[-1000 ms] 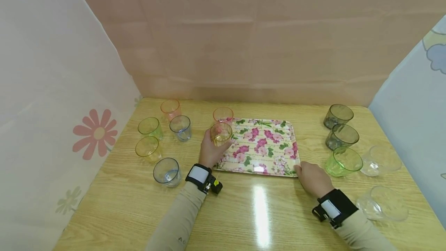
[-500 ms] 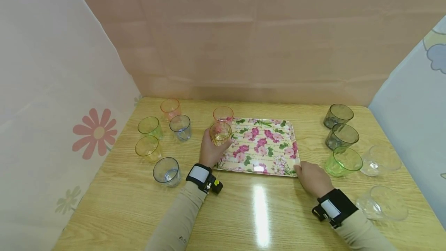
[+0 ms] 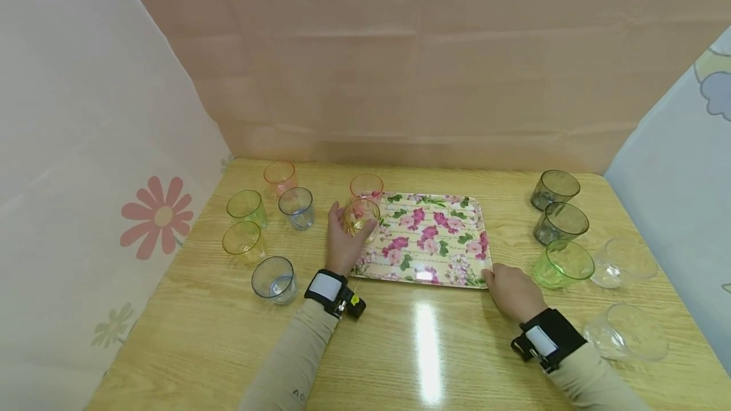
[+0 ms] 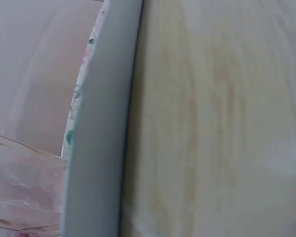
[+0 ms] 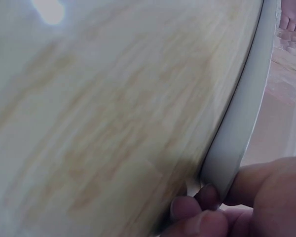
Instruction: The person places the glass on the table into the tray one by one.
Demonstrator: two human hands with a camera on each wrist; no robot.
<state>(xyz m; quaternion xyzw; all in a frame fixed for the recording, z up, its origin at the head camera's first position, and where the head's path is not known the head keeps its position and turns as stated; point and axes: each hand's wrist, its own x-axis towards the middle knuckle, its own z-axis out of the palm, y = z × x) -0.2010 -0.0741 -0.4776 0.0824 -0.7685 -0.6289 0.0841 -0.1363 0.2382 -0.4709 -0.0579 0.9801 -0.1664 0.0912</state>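
Note:
On the left side of the flowered tray (image 3: pixel 428 240) stands a yellow glass (image 3: pixel 358 215). My left hand (image 3: pixel 344 247) is around the glass with its fingers spread, the thumb at the near right side and the fingertips at the left. Just behind it is a pink glass (image 3: pixel 366 186) at the tray's back left corner. My right hand (image 3: pixel 516 292) grips the tray's near right corner; in the right wrist view its fingers (image 5: pixel 192 222) are curled at the rim. The left wrist view shows the tray's side wall (image 4: pixel 101 118) and part of a clear-looking glass at the lower left.
At the left stand a red-rimmed glass (image 3: pixel 280 176), a green glass (image 3: pixel 247 208), two bluish glasses and another yellow glass (image 3: pixel 244 243). To the right are two dark grey glasses, a green glass (image 3: pixel 562 265) and two clear glasses. Cloth-like walls border the wooden table (image 3: pixel 371 360).
The left hand's fingers have loosened and spread away from the yellow glass, which stays in place on the tray. My right hand and the tray have not moved.

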